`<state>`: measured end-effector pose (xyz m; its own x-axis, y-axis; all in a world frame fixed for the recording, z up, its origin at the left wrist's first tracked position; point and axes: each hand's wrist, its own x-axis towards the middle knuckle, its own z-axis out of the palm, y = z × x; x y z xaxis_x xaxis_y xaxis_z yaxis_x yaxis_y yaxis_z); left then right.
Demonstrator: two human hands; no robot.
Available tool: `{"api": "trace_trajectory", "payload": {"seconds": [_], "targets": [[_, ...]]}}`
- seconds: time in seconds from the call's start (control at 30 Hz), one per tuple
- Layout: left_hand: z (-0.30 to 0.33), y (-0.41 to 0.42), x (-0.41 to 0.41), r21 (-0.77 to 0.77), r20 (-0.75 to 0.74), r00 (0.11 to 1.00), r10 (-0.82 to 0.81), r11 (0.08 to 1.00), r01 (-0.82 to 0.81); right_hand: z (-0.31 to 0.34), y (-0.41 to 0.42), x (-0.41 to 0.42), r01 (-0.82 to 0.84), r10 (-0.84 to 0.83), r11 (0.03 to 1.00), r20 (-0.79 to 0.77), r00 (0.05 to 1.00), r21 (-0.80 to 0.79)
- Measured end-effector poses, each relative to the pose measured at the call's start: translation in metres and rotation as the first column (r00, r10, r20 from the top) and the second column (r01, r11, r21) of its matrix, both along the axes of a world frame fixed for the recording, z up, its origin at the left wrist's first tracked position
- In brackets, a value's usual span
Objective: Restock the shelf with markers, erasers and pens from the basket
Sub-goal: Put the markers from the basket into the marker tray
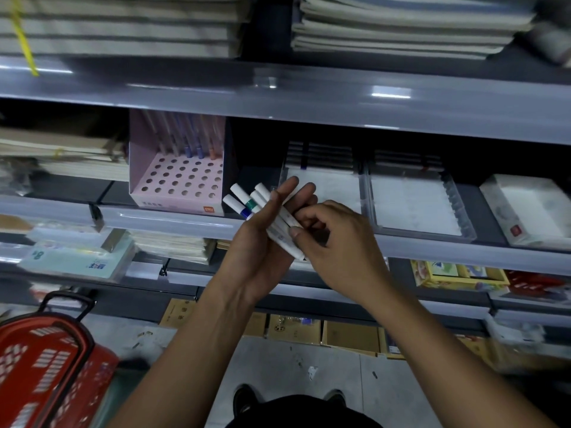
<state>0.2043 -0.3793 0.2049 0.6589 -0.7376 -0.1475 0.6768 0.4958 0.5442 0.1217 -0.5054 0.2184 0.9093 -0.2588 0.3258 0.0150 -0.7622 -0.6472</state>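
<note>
Several white markers (247,199) with blue and green bands lie as a bundle across my left hand (265,239), whose fingers are nearly straight beneath them and whose thumb lies over them. My right hand (336,242) pinches the lower end of one marker in the bundle with thumb and curled fingers. Both hands are in front of the middle shelf (173,220). Behind the markers' tips stands a pink pen display box (179,193) with rows of holes and a few pens at its back. The red basket (43,366) stands on the floor at lower left.
Two clear plastic trays (414,208) sit on the middle shelf right of my hands, with a white box (525,211) further right. Stacked notebooks (401,29) fill the top shelf. Packets and boxes fill the lower shelves, and cardboard boxes (349,335) stand on the floor.
</note>
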Motion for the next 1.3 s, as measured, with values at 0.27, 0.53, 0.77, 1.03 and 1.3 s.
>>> {"api": "trace_trajectory", "payload": {"seconds": [0.27, 0.53, 0.77, 1.03, 1.3], "targets": [[0.000, 0.000, -0.001, 0.091, 0.051, 0.999, -0.007, 0.996, 0.002, 0.009, -0.011, 0.005, -0.053, 0.070, 0.982, -0.088, 0.994, 0.183], [-0.016, -0.003, -0.004, 0.541, 0.500, 0.855, 0.136, 0.722, -0.431, 0.014, -0.042, 0.022, 0.059, -0.063, 0.983, -0.013, 0.998, -0.176], [-0.020, -0.002, -0.006, 0.610, 0.692, 0.722, -0.006, 0.539, -0.581, 0.007, -0.073, 0.064, 0.165, -0.200, 0.941, -0.092, 0.975, -0.296], [-0.029, -0.001, -0.002, 0.609, 0.710, 0.703, -0.025, 0.523, -0.596, 0.003, -0.075, 0.087, 0.138, -0.234, 0.908, -0.208, 0.950, -0.395], [-0.031, -0.002, -0.003, 0.595, 0.697, 0.717, 0.006, 0.553, -0.583, 0.004, -0.064, 0.086, 0.178, -0.241, 0.876, -0.086, 0.967, -0.449]]}}
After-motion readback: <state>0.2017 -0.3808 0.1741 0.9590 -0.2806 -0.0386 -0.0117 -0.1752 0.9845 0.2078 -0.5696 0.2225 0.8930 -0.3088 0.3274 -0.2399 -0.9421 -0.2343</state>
